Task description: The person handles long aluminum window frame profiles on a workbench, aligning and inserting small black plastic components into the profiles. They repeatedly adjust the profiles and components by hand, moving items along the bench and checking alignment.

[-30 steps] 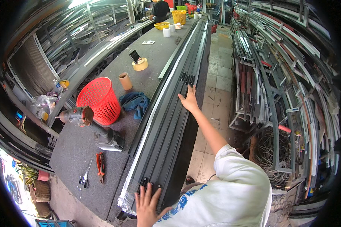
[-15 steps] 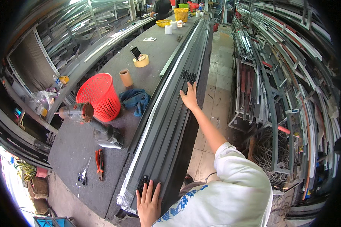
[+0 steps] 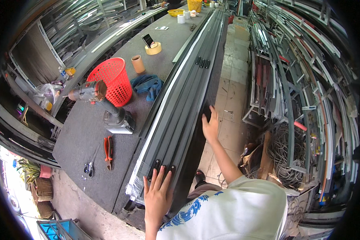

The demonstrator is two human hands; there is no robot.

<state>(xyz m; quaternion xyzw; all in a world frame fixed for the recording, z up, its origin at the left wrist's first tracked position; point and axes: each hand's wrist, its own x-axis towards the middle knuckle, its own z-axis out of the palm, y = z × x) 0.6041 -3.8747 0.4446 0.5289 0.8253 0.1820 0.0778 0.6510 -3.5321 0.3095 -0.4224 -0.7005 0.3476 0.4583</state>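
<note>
Long dark grey metal profiles (image 3: pixel 179 106) lie side by side along the bench's right edge, with clear film at their near end. My left hand (image 3: pixel 159 196) rests on that near end, fingers stretched out and a little apart. Small black fittings (image 3: pixel 157 163) sit by its fingertips; the fingers partly hide them. My right hand (image 3: pixel 211 126) is just right of the profiles, thumb and fingers spread, holding nothing. Farther up the profiles, a small group of black fittings (image 3: pixel 203 63) lies beyond the right hand's reach.
On the dark bench (image 3: pixel 78 150) stand a cordless drill (image 3: pixel 104 104), a red basket (image 3: pixel 115 80), a blue cloth (image 3: pixel 147 86), red pliers (image 3: pixel 108 152) and scissors (image 3: pixel 91 166). A tape roll (image 3: pixel 153 48) props a phone (image 3: pixel 147 40). Metal racks (image 3: pixel 284 80) line the right side.
My right hand has left the far black fittings and come back toward me, off the profiles' right side. My left hand stays at the near end, where more fittings now show. The view has shifted.
</note>
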